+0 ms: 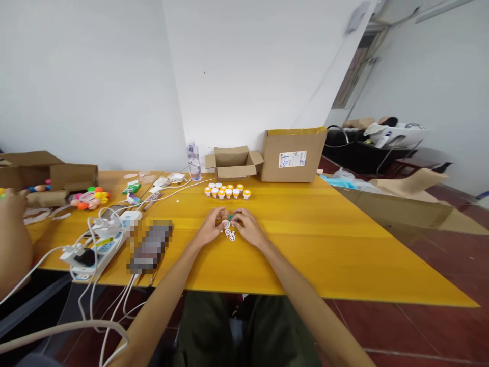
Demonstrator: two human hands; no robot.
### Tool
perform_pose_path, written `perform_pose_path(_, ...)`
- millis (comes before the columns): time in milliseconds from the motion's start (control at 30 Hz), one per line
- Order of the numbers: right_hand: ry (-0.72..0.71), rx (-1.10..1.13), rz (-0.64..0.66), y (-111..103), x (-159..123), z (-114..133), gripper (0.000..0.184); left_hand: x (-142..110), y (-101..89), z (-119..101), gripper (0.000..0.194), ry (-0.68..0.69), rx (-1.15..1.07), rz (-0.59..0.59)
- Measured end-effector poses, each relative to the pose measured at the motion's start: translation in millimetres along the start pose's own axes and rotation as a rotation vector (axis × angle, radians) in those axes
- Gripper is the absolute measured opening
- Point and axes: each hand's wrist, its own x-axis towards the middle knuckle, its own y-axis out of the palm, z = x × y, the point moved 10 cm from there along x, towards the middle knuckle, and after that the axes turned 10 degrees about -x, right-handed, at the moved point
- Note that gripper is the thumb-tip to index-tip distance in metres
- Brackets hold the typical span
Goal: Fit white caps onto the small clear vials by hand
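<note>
Over the middle of the yellow table, my left hand [210, 227] is closed on a small clear cup with a white rim [226, 224], which is tilted toward me. My right hand [248, 227] is close beside it, its fingers bent around a small teal round piece [232, 218] partly hidden by them. Just below the cup lie small white pieces with dark holes [232, 236]. Farther back, several small white jars with orange-and-white tops [228, 192] stand grouped in rows.
An open cardboard box [235, 171], a larger carton [292, 158] and a water bottle [194, 162] line the wall. Leftward are a phone [152, 247], a power strip [110, 250] with tangled cables, and colourful balls [90, 198]. Another person's arm [14, 239] is at the far left.
</note>
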Motion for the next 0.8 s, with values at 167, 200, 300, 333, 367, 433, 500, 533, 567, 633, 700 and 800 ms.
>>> perform_pose_path(167, -0.016, -0.02, -0.004, -3, -4, -1, 0.012, -7, -2.9, -23, 0.023, 0.117, 0.155, -0.004)
perform_pose_path(200, -0.015, -0.025, -0.003, -5, -6, -1, 0.012, -8, -1.3, -25, 0.019, 0.127, 0.185, 0.014)
perform_pose_path(300, -0.01, -0.045, -0.01, -9, -12, -1, 0.011, -12, 3.4, -27, 0.017, 0.128, 0.259, 0.057)
perform_pose_path(333, -0.009, -0.052, -0.018, -11, -14, 0, 0.011, -13, 4.4, -26, 0.018, 0.126, 0.282, 0.062)
perform_pose_path(367, -0.008, -0.06, -0.026, -12, -16, 0, 0.011, -13, 5.4, -26, 0.019, 0.125, 0.305, 0.067)
perform_pose_path(433, -0.008, -0.075, -0.037, -15, -20, 1, 0.012, -14, 7.2, -27, 0.02, 0.13, 0.35, 0.077)
perform_pose_path(500, -0.008, -0.09, -0.04, -17, -22, 2, 0.013, -14, 8.0, -28, 0.018, 0.135, 0.383, 0.081)
perform_pose_path(533, -0.007, -0.097, -0.04, -18, -22, 3, 0.013, -13, 8.0, -29, 0.016, 0.136, 0.391, 0.08)
perform_pose_path(567, -0.005, -0.102, -0.043, -19, -23, 5, 0.014, -13, 7.5, -30, 0.015, 0.136, 0.394, 0.077)
perform_pose_path(633, -0.01, -0.109, -0.054, -22, -23, 10, 0.014, -12, 5.9, -30, 0.012, 0.137, 0.387, 0.065)
perform_pose_path(700, -0.034, -0.118, -0.059, -25, -23, 20, 0.013, -11, 3.3, -28, 0.01, 0.133, 0.364, 0.046)
perform_pose_path(800, -0.095, -0.156, -0.01, -22, -25, 37, 0.01, -9, -0.9, -21, 0.008, 0.102, 0.309, 0.017)
